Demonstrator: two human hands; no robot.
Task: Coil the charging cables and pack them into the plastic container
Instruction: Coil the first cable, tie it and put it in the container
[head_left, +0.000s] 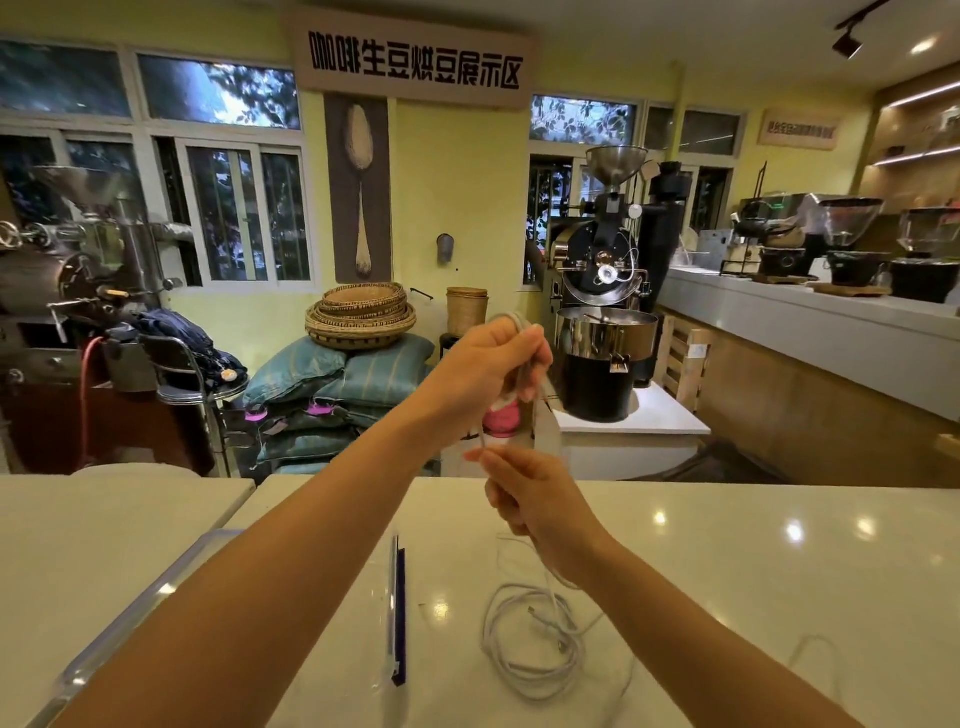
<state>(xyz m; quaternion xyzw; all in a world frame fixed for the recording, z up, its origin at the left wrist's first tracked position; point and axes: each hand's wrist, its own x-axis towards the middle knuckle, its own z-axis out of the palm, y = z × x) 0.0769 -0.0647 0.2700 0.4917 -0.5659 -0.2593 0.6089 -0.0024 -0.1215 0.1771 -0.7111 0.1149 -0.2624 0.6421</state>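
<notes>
My left hand (488, 364) is raised above the white counter and grips several loops of a white charging cable (543, 410) that hang blurred from its fingers. Below it my right hand (535, 499) pinches the same cable, which runs down past the wrist. A loose tangle of white cables (535, 649) lies on the counter under my right forearm. The clear plastic container (387, 608) with a dark blue clip stands on the counter under my left forearm, which hides much of it.
The glossy white counter (753, 561) spreads to both sides. A thin white cable end (821, 654) trails at the right. Beyond the counter's far edge stand a coffee roaster (602, 322), stacked sacks (322, 384) and woven baskets (361, 317).
</notes>
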